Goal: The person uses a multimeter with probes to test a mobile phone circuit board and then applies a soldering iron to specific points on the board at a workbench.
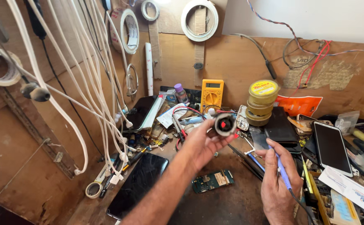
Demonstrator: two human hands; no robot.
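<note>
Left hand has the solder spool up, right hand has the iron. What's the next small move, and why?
Probably bring the soldering iron in the right hand up to the solder spool raised in the left hand: the iron is held low, apart from the spool, and the circuit board lies untouched below.

Left hand (pixel 204 141): was bare, with no glove, ring or watch in view.
Left forearm (pixel 161 196): was bare to the frame's lower edge, lightly haired, no sleeve showing.
Right hand (pixel 278 183): was bare as well, no ring or band visible.
Right wrist: was cut off by the frame's bottom edge, no sleeve seen.
</note>
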